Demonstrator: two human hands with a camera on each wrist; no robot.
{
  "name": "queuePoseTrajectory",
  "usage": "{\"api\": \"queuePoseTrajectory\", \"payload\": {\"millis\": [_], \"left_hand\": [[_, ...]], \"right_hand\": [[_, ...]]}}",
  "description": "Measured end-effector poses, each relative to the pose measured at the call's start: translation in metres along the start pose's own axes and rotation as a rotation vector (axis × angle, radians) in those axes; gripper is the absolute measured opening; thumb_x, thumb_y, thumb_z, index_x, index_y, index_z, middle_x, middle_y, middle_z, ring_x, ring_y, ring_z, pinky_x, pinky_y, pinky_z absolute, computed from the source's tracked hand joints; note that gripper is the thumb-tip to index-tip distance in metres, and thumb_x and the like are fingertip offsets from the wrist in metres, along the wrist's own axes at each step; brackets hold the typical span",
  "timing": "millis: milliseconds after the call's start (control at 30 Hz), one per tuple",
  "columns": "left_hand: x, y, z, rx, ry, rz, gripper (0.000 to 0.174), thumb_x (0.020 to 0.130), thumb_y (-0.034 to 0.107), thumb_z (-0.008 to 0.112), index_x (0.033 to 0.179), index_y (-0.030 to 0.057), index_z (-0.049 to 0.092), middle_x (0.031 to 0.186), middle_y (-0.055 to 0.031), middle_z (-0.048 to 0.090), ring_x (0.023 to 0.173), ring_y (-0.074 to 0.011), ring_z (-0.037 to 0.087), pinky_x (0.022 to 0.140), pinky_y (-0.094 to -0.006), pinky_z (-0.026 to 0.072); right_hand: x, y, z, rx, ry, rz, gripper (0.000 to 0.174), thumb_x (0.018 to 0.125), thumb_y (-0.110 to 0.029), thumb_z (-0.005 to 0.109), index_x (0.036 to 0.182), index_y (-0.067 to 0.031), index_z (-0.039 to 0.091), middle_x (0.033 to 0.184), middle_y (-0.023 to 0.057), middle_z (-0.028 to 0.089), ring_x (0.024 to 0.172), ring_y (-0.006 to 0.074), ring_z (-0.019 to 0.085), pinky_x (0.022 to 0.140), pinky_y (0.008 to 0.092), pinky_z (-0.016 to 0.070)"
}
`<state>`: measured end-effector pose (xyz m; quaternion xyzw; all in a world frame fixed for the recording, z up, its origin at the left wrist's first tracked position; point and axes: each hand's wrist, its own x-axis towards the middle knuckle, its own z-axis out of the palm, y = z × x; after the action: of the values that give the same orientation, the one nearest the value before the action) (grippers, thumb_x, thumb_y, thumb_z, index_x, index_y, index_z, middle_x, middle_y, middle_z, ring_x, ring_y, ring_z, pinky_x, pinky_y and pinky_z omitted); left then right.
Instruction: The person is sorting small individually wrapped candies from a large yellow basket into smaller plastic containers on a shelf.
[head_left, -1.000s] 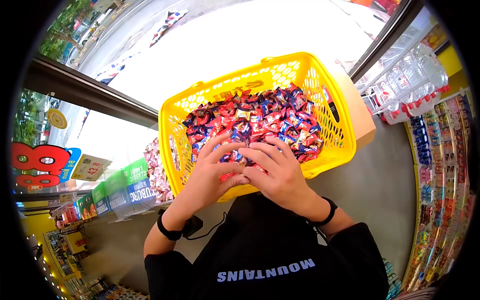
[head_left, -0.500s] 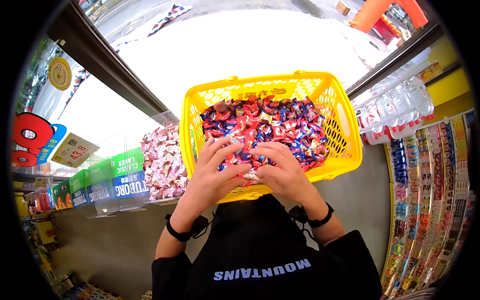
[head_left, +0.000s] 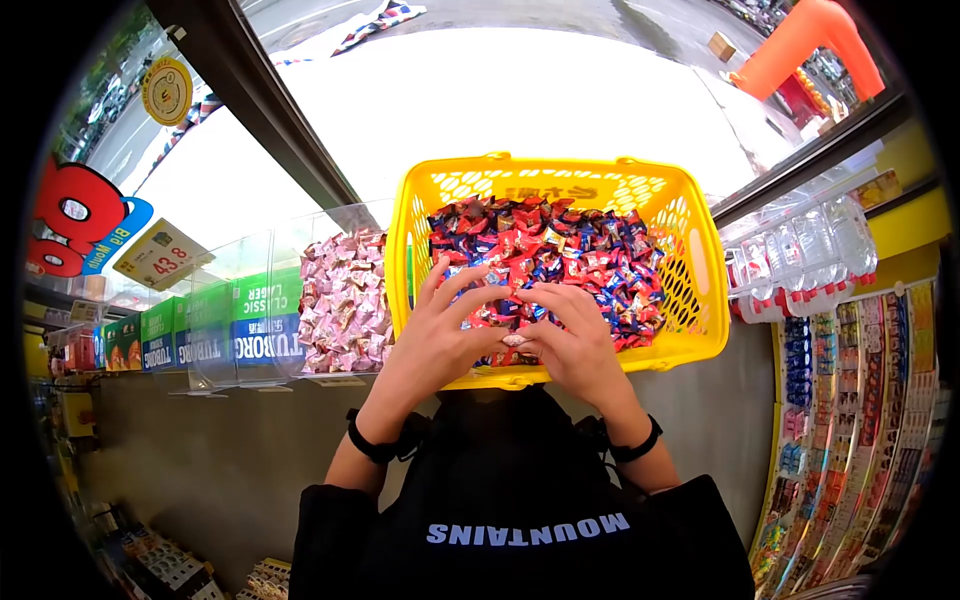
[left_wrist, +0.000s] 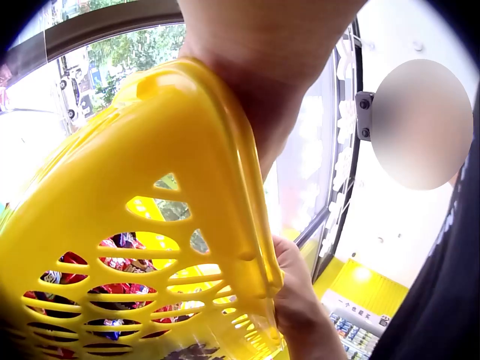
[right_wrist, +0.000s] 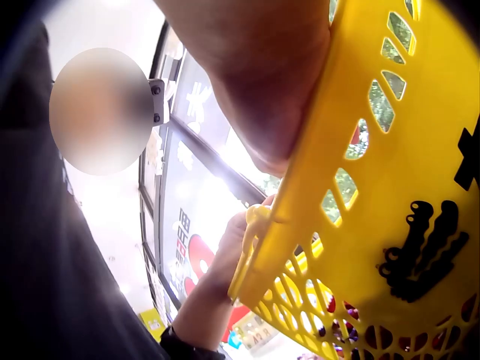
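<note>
Just inside the basket's near edge, above the candies, a small pale candy lies between the hands, its long axis seemingly running from one to the other, the left hand and right hand pinching its opposite ends, equally near.

Compared with one second earlier, the index fingertips of the left hand and right hand have separated. A pale wrapped candy is now visible between the thumbs, near the near rim of the basket.
</note>
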<state>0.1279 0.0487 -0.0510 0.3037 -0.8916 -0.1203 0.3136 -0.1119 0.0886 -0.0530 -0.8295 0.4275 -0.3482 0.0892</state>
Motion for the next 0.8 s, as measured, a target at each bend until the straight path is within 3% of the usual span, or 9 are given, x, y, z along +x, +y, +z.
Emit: {"api": "queuePoseTrajectory", "payload": {"millis": [100, 467, 633, 800], "left_hand": [[0.000, -0.001, 0.001, -0.012, 0.003, -0.024, 0.025, 0.077, 0.022, 0.092, 0.099, 0.0201, 0.081, 0.139, -0.0023, 0.068, 0.140, -0.0338, 0.055, 0.126, -0.0599, 0.0355], [-0.002, -0.004, 0.000, -0.030, 0.090, 0.047, 0.023, 0.074, 0.022, 0.094, 0.093, 0.0228, 0.082, 0.139, 0.0002, 0.068, 0.141, -0.0325, 0.055, 0.126, -0.0602, 0.0350], [-0.005, -0.004, 0.004, 0.058, 0.123, 0.008, 0.012, 0.083, 0.030, 0.087, 0.093, 0.0259, 0.082, 0.139, 0.0020, 0.066, 0.144, -0.0312, 0.051, 0.128, -0.0674, 0.0255], [-0.025, -0.012, -0.023, 0.204, 0.350, -0.094, 0.014, 0.078, 0.025, 0.092, 0.089, 0.0265, 0.084, 0.136, 0.0006, 0.068, 0.142, -0.0310, 0.053, 0.129, -0.0610, 0.0287]], "right_hand": [[0.002, -0.001, -0.001, -0.032, 0.011, -0.014, 0.021, 0.082, -0.015, 0.086, 0.095, -0.0074, 0.072, 0.135, 0.0090, 0.070, 0.131, 0.0335, 0.063, 0.107, 0.0520, 0.0494], [0.000, -0.003, 0.003, -0.045, 0.043, -0.041, 0.021, 0.082, -0.016, 0.088, 0.098, -0.0089, 0.075, 0.133, 0.0096, 0.070, 0.127, 0.0338, 0.064, 0.107, 0.0507, 0.0511], [0.000, -0.004, 0.003, -0.046, 0.014, 0.033, 0.028, 0.081, -0.011, 0.088, 0.107, -0.0080, 0.078, 0.133, 0.0118, 0.069, 0.125, 0.0356, 0.064, 0.107, 0.0491, 0.0518], [-0.001, -0.006, 0.005, -0.051, 0.020, 0.093, 0.029, 0.087, -0.008, 0.083, 0.115, -0.0082, 0.077, 0.135, 0.0141, 0.068, 0.124, 0.0376, 0.065, 0.105, 0.0486, 0.0525]]}}
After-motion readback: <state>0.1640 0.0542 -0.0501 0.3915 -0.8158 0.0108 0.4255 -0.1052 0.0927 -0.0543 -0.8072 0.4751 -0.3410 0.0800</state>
